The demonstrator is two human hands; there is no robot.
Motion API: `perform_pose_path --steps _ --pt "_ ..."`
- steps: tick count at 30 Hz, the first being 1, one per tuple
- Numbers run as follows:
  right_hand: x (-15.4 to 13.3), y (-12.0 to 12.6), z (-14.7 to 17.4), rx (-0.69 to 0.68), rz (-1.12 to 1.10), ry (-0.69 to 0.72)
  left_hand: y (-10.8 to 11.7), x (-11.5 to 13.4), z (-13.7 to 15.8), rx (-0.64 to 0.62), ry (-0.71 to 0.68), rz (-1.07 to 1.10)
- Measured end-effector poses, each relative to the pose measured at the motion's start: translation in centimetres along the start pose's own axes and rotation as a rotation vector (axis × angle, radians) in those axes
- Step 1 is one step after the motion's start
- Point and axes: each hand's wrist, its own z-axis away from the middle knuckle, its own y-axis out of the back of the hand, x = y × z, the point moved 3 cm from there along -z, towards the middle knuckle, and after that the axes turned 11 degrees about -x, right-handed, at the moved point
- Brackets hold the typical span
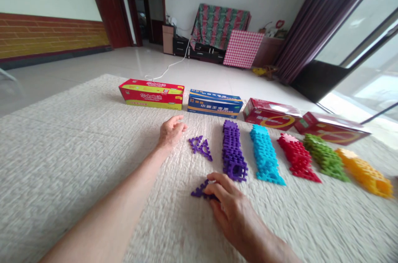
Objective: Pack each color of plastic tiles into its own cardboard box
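Note:
My right hand (231, 201) is closed on a purple triangular building piece (198, 191) with notched edges, held low over the cover. The fingers hide much of that piece. My left hand (172, 131) hovers farther forward, fingers loosely bent and apart, with nothing seen in them. Just right of it, two more purple triangle pieces (200, 148) lie flat, close together. Beyond them runs a row of overlapping purple interlocking pieces (234, 149). Similar rows follow to the right: light blue (265, 153), red (297, 156), green (325, 157) and yellow (365, 172).
Behind the rows stand a red and yellow box (151, 95), a blue box (214, 104) and two dark red boxes (270, 114). All rest on a quilted beige cover (77, 143). Cloth-draped furniture (217, 25) stands across the room; a white cable (174, 64) crosses the floor.

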Motion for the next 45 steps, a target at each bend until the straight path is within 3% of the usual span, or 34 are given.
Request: perform_pose_path --steps 5,10,20,30,36,45 --pt "1.1 0.3 0.0 0.027 -0.137 -0.183 -0.1 -0.1 -0.1 0.0 0.014 0.027" --pt "2.5 0.0 0.0 0.127 -0.295 -0.227 -0.1 -0.3 -0.2 0.0 0.005 0.012" --pt "2.3 0.2 0.0 0.121 -0.381 -0.247 -0.1 -0.1 -0.1 -0.003 0.01 0.018" --pt "4.1 5.9 1.4 0.308 0.029 -0.161 0.0 -0.4 -0.2 -0.019 -0.014 -0.011" --pt "4.6 5.4 1.3 0.213 0.107 -0.154 0.0 -0.4 -0.2 -0.019 -0.012 -0.012" --pt "4.0 5.1 1.6 0.339 0.339 -0.133 0.0 -0.1 -0.1 -0.019 0.004 -0.013"
